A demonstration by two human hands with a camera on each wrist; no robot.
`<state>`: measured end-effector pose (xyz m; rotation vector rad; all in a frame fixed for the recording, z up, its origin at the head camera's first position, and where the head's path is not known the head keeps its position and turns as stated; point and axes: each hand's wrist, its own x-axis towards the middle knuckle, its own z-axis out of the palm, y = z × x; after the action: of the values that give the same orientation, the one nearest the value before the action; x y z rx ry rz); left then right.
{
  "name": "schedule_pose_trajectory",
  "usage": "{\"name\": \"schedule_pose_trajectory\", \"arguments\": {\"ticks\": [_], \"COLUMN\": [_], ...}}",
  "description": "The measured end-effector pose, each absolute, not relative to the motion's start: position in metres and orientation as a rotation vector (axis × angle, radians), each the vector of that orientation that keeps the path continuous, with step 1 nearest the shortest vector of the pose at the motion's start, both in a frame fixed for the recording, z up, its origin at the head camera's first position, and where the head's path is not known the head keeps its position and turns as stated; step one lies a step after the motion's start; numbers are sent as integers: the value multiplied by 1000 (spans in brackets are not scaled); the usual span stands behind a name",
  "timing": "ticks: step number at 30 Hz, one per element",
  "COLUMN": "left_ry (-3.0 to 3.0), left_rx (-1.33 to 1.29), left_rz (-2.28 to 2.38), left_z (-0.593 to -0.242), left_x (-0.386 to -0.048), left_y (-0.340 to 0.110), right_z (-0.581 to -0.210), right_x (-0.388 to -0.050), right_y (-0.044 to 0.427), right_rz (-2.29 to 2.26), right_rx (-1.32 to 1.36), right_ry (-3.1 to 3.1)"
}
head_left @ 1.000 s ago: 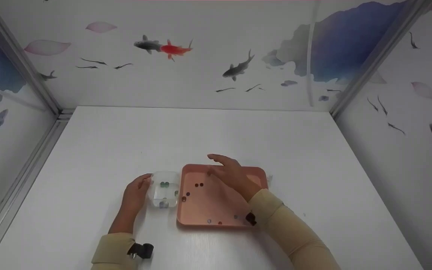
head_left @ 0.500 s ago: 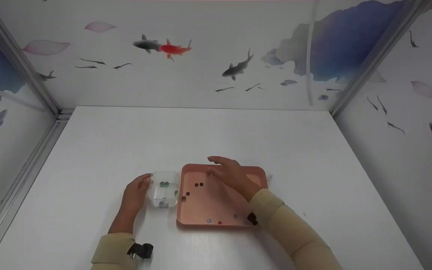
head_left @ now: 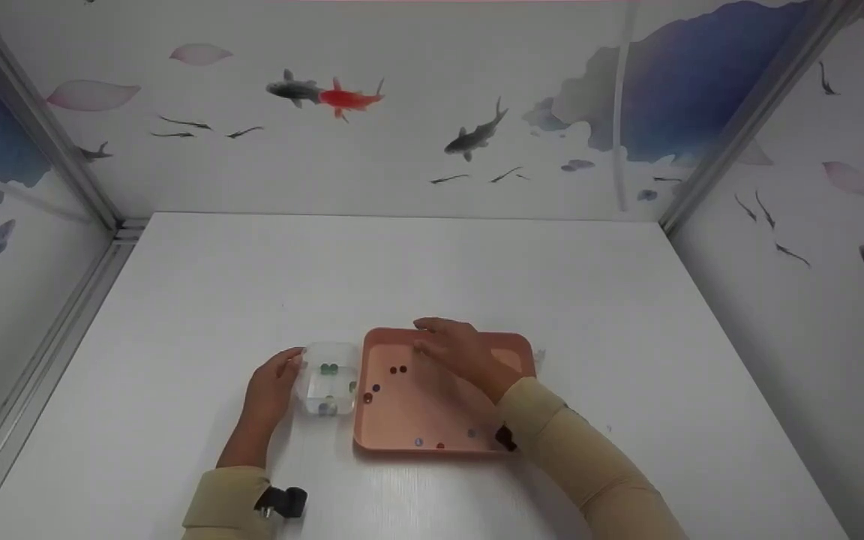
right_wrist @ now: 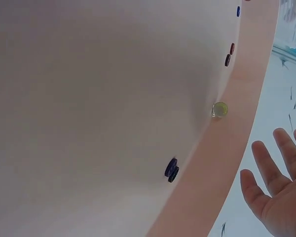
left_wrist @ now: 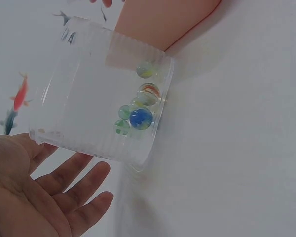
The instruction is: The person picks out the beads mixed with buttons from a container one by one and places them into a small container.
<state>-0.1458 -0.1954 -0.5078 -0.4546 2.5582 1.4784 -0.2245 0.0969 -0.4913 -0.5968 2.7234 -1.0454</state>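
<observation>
My left hand (head_left: 268,391) is at the left side of a clear plastic container (head_left: 331,382); its fingers (left_wrist: 84,192) look relaxed and touch the wall. Inside, several glass marbles (left_wrist: 141,119) lie on the bottom, one of them blue. To the right, my right hand (head_left: 456,351) hovers over the far part of a pink tray (head_left: 432,453), fingers extended and nothing held. Small dark discs (right_wrist: 171,169) and a yellowish marble (right_wrist: 219,109) lie along the tray's edge in the right wrist view. Part of the tray is hidden under my right arm.
The tray stands on a white table (head_left: 402,277), close against the container's right side. White panels (head_left: 402,165) printed with fish enclose the table at the back and both sides. A small clear object (head_left: 539,357) shows just past the tray's right edge.
My right hand has lowered slightly toward the tray, its fingers still extended. The left hand, container and tray items stay where they were.
</observation>
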Motion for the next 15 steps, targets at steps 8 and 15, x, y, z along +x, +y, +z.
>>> {"name": "schedule_pose_trajectory", "arguments": {"ticks": [8, 15], "left_ry": [2564, 2561], "left_rx": [-453, -456], "left_rz": [1467, 1475], "left_z": [-506, -506], "left_x": [-145, -145], "left_y": [-195, -194], "right_z": [-494, -496], "right_x": [-226, -224], "right_y": [92, 92], "right_rz": [-963, -938], "right_rx": [-502, -529], "right_ry": [2716, 2686]}}
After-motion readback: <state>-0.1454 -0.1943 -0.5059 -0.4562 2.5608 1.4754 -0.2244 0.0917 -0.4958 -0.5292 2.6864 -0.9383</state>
